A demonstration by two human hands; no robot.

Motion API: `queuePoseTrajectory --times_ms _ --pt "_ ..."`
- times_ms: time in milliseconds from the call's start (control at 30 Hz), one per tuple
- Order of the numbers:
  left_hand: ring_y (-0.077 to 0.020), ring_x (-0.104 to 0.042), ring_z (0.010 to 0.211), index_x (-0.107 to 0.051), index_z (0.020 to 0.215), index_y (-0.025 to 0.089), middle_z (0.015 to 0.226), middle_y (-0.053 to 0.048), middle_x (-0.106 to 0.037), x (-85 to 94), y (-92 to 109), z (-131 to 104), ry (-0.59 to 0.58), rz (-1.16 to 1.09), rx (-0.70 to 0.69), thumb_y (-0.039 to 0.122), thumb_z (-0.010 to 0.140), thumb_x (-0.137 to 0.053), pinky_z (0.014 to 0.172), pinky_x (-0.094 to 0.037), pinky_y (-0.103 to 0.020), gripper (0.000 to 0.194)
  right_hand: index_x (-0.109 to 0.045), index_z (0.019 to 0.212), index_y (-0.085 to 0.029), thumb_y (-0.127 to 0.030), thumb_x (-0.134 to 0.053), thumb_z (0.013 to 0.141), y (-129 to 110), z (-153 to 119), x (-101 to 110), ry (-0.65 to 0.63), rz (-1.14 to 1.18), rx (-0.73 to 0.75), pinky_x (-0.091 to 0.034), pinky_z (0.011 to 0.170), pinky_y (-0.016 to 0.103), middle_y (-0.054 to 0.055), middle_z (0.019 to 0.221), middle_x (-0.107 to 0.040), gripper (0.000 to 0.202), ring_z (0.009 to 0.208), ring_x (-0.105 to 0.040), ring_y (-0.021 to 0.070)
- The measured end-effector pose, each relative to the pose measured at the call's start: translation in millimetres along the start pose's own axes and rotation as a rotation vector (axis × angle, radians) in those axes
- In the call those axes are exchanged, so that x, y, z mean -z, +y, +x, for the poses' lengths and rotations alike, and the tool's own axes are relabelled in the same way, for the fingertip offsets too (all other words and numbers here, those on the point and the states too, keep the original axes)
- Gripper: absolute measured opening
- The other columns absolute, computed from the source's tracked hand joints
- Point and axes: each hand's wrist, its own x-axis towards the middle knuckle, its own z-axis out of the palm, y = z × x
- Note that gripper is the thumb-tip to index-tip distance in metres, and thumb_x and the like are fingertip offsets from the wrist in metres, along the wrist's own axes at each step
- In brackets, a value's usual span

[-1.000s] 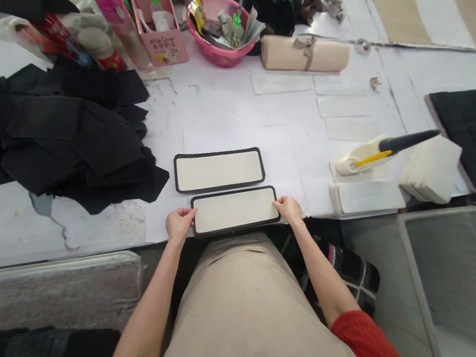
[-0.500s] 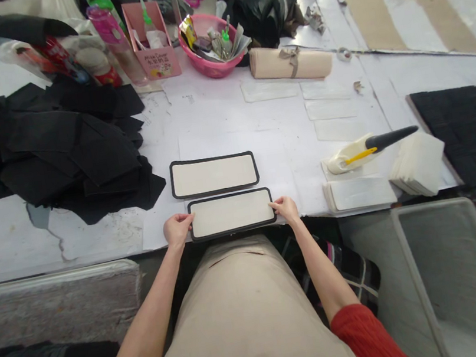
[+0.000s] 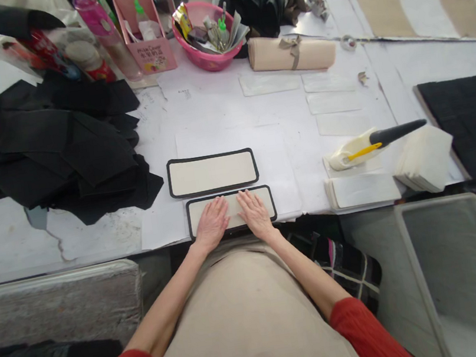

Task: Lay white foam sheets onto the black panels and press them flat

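Flat on a cream panel with a black border, at the table's front edge, lies my left hand, fingers stretched out. My right hand rests flat on the same panel, a small gap away from the left. Between and beneath the hands, part of the cream face is covered. Just behind it sits a second cream panel with a black border, untouched.
Black cut pieces are heaped at left. To the right are a stack of white strips, a black-handled tool, white pieces and a black stack. A pink bowl and a tied beige roll stand behind.
Both hands have left the short ends of the near panel and moved inward. Their pinching fingers have opened and now lie flat on its face.
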Motion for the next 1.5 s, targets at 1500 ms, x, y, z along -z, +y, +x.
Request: queuePoseTrajectory --times_ms 1500 --pt "-0.0323 -0.059 0.095 -0.066 0.105 0.017 0.096 -0.015 -0.064 11.6 -43 -62 0.244 -0.115 0.617 0.034 0.084 -0.051 0.086 -0.049 -0.046 0.031 -0.051 0.134 -0.007 -0.035 -0.040 0.095 48 -43 3 0.181 0.178 -0.604 -0.033 0.112 0.048 0.021 0.143 -0.048 0.049 0.137 -0.038 0.0304"
